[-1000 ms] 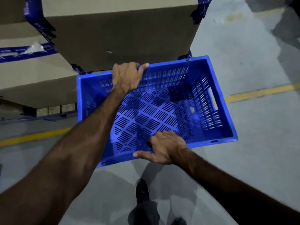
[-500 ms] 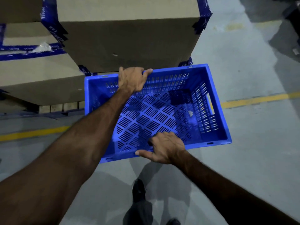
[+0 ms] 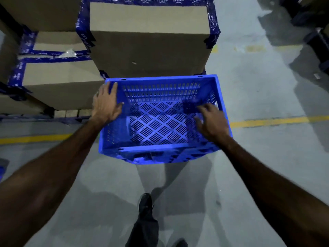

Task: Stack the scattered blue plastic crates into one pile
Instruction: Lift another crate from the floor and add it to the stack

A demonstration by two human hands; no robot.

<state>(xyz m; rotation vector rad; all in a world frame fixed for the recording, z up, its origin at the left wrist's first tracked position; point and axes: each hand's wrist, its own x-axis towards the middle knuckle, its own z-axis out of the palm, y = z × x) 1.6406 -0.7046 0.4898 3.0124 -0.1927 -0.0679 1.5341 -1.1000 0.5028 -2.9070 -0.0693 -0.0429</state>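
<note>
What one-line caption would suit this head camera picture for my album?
A person's left hand and right hand handle an empty blue crate above a concrete floor, beside taped cardboard boxes.
</note>
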